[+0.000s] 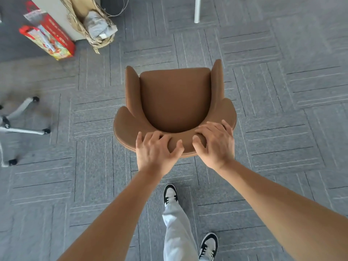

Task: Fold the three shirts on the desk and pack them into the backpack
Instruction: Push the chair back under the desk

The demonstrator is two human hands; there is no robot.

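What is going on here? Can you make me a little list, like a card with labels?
place: grey carpet-tile floor
main thing: brown armchair, seen from above, seat bare
left hand: left hand grips the top of the chair's back
right hand: right hand grips the same back edge, beside the left
feet: black-and-white sneakers behind the chair
nearby: red gift bag, woven basket holding something grey, office chair base
shirts, desk, backpack: not in view
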